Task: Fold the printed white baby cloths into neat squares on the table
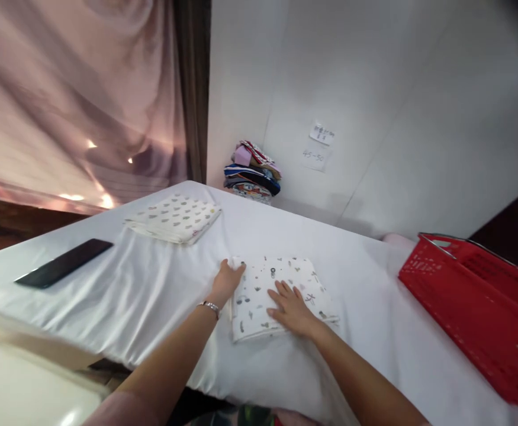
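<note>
A folded white cloth (259,302) printed with small grey and brown motifs lies flat on the white-covered table in front of me. My right hand (292,310) rests palm down on its top, fingers spread. At the cloth's left edge is my left hand (228,281), a silver bracelet on its wrist. Its thumb reaches onto the edge, apart from the forefinger; the other fingers are partly hidden. Farther left lies a second folded white cloth (176,219) with a small grey pattern, touched by neither hand.
A flat black object (66,263), perhaps a phone, lies at the table's left. A red plastic basket (472,302) stands on the right. Behind the table's far edge rises a pile of folded fabrics (252,171) by the wall, where paper notes (321,135) hang. Pink curtain (76,89) covers the left.
</note>
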Action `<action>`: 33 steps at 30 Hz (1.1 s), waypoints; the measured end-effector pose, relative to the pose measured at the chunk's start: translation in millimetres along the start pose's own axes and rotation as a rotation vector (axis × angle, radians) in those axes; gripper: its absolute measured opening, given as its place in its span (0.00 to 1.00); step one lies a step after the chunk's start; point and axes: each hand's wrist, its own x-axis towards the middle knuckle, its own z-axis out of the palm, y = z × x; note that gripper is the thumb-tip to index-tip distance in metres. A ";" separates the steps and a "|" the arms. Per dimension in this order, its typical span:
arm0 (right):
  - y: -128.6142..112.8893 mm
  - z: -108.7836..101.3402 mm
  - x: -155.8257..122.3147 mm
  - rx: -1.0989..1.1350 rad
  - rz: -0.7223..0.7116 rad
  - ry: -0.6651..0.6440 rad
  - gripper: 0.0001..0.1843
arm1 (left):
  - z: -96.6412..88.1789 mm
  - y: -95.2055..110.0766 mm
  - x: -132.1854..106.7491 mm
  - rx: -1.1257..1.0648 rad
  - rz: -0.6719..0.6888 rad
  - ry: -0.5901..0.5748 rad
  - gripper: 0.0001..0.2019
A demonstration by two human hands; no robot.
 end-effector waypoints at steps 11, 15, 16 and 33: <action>58.4 -30.0 49.5 -0.173 0.269 0.232 0.32 | -4.1 3.1 10.2 0.019 0.170 0.114 0.27; 62.0 -15.5 51.2 -0.216 0.278 0.237 0.33 | -0.9 -5.0 12.1 0.168 0.225 0.122 0.25; 61.9 -14.2 51.2 -0.215 0.277 0.238 0.33 | -1.0 -4.4 11.9 0.188 0.227 0.125 0.26; 77.9 -24.8 61.0 -0.109 0.357 0.225 0.35 | 30.8 -12.0 -14.5 0.492 0.657 0.075 0.25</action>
